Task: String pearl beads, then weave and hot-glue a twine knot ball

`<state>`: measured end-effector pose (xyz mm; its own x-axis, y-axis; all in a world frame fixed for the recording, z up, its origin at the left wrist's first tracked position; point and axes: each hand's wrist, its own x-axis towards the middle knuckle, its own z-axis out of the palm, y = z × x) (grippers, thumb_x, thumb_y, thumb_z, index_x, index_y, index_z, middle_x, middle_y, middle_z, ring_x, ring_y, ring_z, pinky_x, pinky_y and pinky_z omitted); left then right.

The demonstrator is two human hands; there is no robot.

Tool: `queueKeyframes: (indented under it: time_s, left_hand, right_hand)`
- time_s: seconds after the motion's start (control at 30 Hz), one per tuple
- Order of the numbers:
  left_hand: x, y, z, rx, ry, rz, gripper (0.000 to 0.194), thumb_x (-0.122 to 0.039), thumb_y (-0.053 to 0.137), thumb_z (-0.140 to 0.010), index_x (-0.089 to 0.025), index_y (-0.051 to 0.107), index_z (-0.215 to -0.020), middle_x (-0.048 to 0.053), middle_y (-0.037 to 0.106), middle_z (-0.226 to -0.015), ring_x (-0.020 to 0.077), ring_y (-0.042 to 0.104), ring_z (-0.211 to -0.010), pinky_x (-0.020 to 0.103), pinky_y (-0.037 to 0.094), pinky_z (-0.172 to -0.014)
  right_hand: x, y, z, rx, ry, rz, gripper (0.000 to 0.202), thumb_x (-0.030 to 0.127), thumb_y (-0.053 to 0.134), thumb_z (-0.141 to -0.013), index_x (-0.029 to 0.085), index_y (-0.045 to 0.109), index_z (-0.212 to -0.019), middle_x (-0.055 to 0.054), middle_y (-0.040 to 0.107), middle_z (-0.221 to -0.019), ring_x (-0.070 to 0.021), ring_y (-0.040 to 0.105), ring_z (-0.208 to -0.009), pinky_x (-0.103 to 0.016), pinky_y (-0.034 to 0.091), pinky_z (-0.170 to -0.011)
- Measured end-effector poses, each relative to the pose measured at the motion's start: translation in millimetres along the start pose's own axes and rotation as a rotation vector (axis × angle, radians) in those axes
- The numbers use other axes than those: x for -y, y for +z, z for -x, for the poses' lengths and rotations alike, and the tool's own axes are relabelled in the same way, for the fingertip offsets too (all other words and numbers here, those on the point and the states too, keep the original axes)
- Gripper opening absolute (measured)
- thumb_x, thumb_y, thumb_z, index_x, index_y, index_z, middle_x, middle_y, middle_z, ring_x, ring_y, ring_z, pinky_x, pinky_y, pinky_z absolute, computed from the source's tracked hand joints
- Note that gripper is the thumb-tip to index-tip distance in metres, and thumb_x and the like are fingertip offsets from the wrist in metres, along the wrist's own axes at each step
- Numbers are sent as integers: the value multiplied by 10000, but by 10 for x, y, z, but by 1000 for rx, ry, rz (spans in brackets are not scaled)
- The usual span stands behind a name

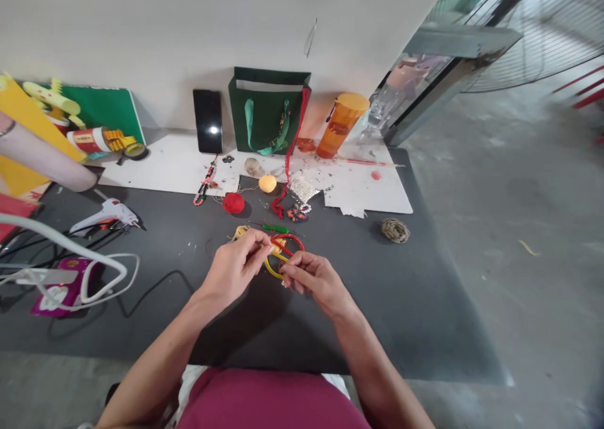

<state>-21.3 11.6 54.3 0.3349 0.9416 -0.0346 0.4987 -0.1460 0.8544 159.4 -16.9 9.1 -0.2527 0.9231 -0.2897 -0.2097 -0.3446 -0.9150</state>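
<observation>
My left hand (243,259) and my right hand (311,275) are close together over the dark table, both with fingers pinched. Between them is a red and yellow cord (296,239) bent into loops, and both hands grip it. Just behind the fingers lies a crochet hook (275,228) with a green handle. Pale yellow yarn (240,231) shows beside my left fingers. Farther back sit a red yarn ball (233,203) and a light orange ball (267,183). The exact spot where each fingertip meets the cord is partly hidden.
A green paper bag (264,117), a black phone (208,122) and an orange bottle (342,127) stand along the wall. At left are a glue gun (106,215), cables and a purple box (63,285). A grey-brown cord coil (395,230) lies at right.
</observation>
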Motion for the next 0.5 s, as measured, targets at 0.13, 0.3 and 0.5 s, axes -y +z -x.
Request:
queueKeyframes:
  time_s: [0.13,0.3,0.5]
  left_hand:
    - [22,-46,54,-117,-24,40,112,-292,464,-891,-203,511,-841,-71,466,-550,78,431,-477,181,344,-506]
    - [33,-81,183,-217,-8,-62,112,-295,465,-896,-205,524,-866,-61,532,-593,72,464,-475,179,351,-506]
    - [170,-132,339,-312,-4,-268,120,-294,459,-916,-213,549,-913,-41,597,-649,88,524,-514,199,359,-534]
  right_hand:
    - [39,-44,8,22,17,30,262,409,717,-755,178,613,-689,-12,702,-616,-64,409,-419,-231,296,-435]
    - [117,-70,-3,81,23,65,241,386,727,-755,176,635,-683,-17,707,-623,-109,578,-547,-250,419,-561]
    - [80,-60,-43,103,15,33,232,383,726,-762,173,641,-711,-6,691,-620,-119,613,-574,-264,468,-607]
